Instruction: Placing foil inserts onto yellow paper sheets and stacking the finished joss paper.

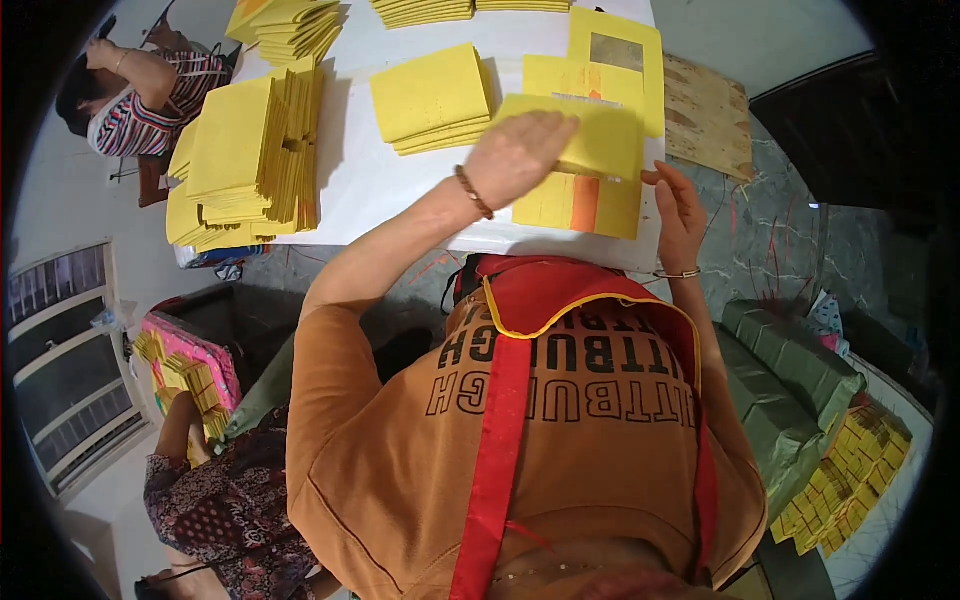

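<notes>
Running left-to-right lengthwise: yellow sheet (pixel 608 138) under left hand (pixel 520 150).

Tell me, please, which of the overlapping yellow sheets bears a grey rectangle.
The farthest sheet in that group; only it shows such a rectangle, while the nearest sheet has an orange band.

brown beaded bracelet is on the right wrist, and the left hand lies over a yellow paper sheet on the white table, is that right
Wrong wrist: the head view shows the brown beaded bracelet on the left one. The left hand does lie over a yellow paper sheet on the white table.
</notes>
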### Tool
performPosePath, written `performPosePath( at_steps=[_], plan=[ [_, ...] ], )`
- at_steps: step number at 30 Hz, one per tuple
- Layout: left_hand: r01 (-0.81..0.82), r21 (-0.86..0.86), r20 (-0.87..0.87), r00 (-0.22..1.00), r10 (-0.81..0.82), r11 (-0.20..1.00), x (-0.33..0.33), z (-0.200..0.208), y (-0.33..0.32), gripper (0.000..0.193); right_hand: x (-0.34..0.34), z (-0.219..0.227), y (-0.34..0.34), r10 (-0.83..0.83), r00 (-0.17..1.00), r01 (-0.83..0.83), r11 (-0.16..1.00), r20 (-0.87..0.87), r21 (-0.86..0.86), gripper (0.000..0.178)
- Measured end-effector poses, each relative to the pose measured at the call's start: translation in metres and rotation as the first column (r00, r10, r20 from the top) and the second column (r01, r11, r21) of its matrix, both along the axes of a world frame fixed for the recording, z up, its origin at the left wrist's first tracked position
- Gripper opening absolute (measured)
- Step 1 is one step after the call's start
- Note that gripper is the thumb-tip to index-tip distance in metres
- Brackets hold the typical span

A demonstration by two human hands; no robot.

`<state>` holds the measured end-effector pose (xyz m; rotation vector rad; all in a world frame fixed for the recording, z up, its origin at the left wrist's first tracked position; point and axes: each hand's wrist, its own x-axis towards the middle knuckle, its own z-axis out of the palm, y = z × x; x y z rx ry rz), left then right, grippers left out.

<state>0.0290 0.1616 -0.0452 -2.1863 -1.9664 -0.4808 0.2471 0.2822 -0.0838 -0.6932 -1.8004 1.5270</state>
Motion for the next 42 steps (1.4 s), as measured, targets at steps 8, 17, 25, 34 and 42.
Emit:
performPosePath(
  at_steps=[8, 17, 25, 34, 42],
  plan=[
    [-0.329, 0.323, -0.119, 0.916, 0.383, 0.887, -0.113, -0.022, -0.056, 0.042, 0.001, -0.005, 0.001, -0.076, 0.996, 0.073, 0.995, -0.041, -0.067, 0.021],
    [-0.360, -0.065, 0.003, 0.933, 0.361, 0.931, -0.132, -0.092, -0.073, 0.048, -0.009, -0.012, -0.003, -0.023, 0.999, 0.022, 1.000, 0.041, 0.010, 0.019],
    [-0.338, -0.053, 0.073, 0.937, 0.342, 0.940, -0.113, -0.103, -0.081, 0.056, -0.011, -0.010, -0.004, -0.044, 0.988, 0.018, 0.986, 0.149, 0.168, 0.017],
    [-0.236, -0.175, -0.003, 0.971, 0.239, 0.956, -0.136, -0.082, -0.078, 0.057, -0.023, -0.008, 0.007, 0.090, 0.949, -0.261, 0.766, 0.303, 0.588, 0.022],
    [-0.274, -0.189, -0.033, 0.962, 0.273, 0.943, -0.135, -0.075, -0.073, 0.062, -0.020, -0.015, 0.009, 0.111, 0.953, -0.258, 0.787, 0.283, 0.561, 0.019]
  ],
)
